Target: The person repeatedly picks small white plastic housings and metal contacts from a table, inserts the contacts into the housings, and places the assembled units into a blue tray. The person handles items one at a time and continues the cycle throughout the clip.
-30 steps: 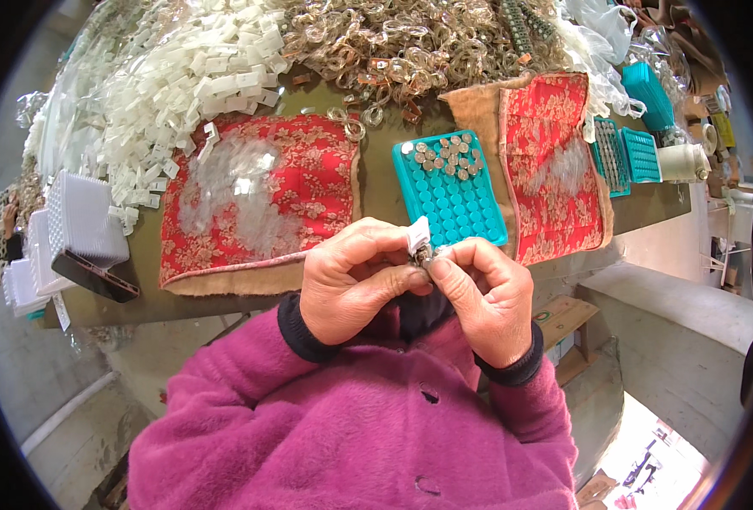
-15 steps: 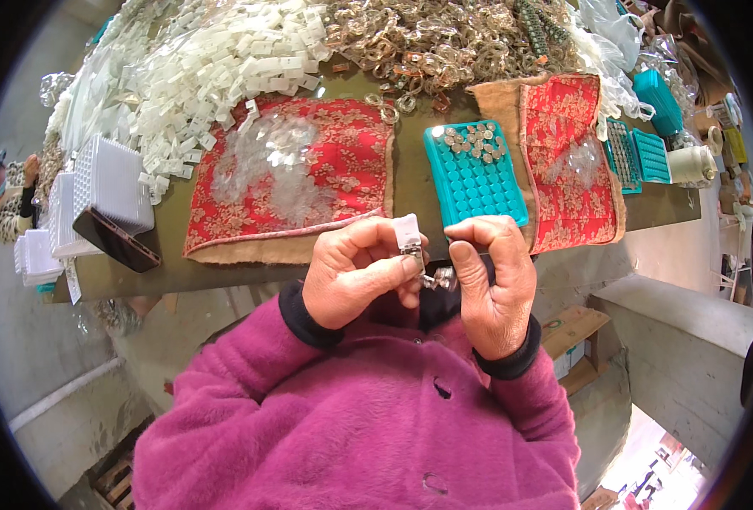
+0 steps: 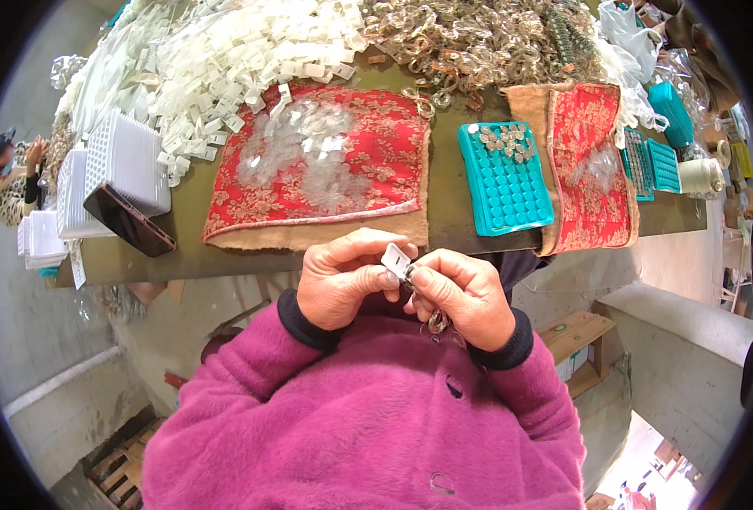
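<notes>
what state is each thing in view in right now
left hand, pinching the white piece
right hand, at that piece's lower end, exact grip unclear
white piece, tilted, held up
teal tray, round metal pieces clustered at far end
phone, tilted against the white trays
white trays, stacked
left red cloth, spread, clear plastic on it
pale plastic pieces, loosely heaped

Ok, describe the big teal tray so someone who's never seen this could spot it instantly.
On the green tabletop, find two red floral cloths. Between them lies the big teal tray with rows of teal circles. Unlike the teal trays farther right, it has silvery discs bunched loosely at its far end.
</notes>
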{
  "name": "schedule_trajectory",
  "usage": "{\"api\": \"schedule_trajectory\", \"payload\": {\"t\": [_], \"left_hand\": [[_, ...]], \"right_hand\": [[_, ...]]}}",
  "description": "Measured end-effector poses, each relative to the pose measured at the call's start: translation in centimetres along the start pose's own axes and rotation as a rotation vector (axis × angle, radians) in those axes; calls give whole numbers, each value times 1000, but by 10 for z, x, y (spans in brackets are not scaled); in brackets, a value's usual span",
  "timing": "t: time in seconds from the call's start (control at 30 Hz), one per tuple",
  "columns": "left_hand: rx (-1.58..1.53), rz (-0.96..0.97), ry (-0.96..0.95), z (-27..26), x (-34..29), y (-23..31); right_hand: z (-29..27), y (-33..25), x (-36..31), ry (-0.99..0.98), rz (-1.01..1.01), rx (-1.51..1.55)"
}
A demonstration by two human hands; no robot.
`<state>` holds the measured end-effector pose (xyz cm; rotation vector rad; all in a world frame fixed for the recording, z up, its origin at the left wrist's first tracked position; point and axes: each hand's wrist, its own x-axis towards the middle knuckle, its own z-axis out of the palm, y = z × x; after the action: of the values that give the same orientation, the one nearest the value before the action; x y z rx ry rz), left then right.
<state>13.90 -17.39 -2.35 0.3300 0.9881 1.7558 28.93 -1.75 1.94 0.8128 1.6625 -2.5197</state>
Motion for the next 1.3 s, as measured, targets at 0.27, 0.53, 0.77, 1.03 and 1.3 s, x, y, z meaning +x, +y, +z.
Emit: {"api": "schedule_trajectory", "payload": {"t": [0.27,0.53,0.77,1.03,1.3], "left_hand": [[364,287,-94,-5,6,26],[895,542,-91,-12,13,37],[943,581,-85,-9,15,34],[803,600,-65,-18,17,33],[310,230,75,-35,9,47]], "right_hand": [[2,-2,13,24,-16,-34],[-2,-7,25,-36,27,18],[9,-25,23,-23,-22,-255],[12,-34,36,-108,-49,-241],[20,-18,100,424,-739,-1192]]}}
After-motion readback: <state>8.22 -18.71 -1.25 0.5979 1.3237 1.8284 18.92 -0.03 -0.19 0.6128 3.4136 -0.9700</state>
